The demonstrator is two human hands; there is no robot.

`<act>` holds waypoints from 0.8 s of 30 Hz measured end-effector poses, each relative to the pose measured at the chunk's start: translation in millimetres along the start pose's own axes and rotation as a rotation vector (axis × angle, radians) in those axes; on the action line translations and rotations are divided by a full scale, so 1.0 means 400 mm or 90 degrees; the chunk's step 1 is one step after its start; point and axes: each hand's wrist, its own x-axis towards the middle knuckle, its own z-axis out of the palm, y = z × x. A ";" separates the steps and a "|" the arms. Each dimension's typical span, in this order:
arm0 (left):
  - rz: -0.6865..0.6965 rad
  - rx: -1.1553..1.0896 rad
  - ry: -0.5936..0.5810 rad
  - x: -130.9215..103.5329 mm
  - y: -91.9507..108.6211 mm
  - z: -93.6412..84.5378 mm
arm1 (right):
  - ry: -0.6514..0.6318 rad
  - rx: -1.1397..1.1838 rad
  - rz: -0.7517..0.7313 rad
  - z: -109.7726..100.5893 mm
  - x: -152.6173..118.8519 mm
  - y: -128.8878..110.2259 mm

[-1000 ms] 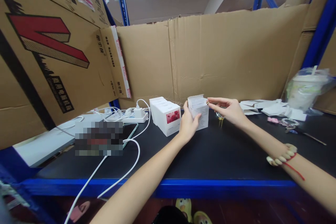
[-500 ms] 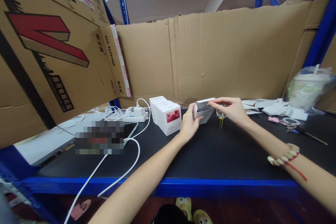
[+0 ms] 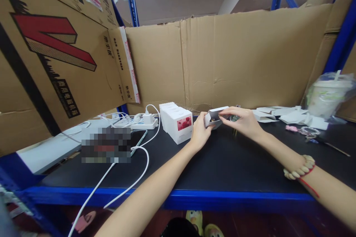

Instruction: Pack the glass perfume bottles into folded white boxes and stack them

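Head view: left hand (image 3: 200, 132) clasps white box (image 3: 218, 123), now tipped (upright earlier); right hand (image 3: 243, 120) at its edge, pinch unclear.

A bold red V (image 3: 51, 42) stood on the big carton (image 3: 108, 77) at the left, and the carton's black panel (image 3: 66, 98) read 商用电脑机箱. Mid-frame, small print on the stacked white boxes (image 3: 180, 129) was illegible.

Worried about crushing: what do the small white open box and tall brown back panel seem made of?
Small white open box: probably thin, smooth card, from its neat folds.
Tall brown back panel: likely cardboard, matt, with creases and ragged top.
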 end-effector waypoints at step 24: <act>0.010 0.088 -0.097 -0.010 -0.004 0.003 | -0.078 0.134 0.125 0.014 -0.007 -0.016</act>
